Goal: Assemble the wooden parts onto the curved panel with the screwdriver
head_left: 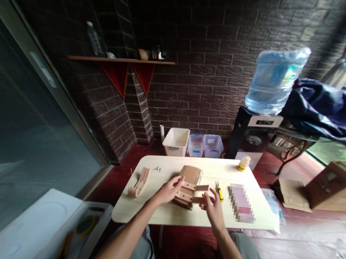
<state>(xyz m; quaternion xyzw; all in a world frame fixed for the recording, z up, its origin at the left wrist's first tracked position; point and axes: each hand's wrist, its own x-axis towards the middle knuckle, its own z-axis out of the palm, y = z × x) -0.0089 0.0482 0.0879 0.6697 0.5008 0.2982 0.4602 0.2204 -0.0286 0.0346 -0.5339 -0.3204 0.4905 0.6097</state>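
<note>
A light wooden frame (187, 186), with dark screw holes and two slats reaching right, lies over a brown cardboard box (191, 174) on the table. My left hand (169, 191) is closed on the frame's left end, thumb and fingers at its edge. At the other side my right hand (214, 208) has its curled fingers and thumb around the tip of the lower slat (197, 200). Just beyond that hand lies a yellow-and-black screwdriver (220, 192). A separate wooden piece with a rounded end (140, 183) rests on the table's left part.
The pale table (150, 215) also bears a small yellow-capped jar (243, 163) and a blurred-out pinkish rectangle (242, 203). Behind it stand a cream basket (176, 140), clear bins (212, 147) and a water dispenser (251, 133). A white open container (88, 228) is at lower left.
</note>
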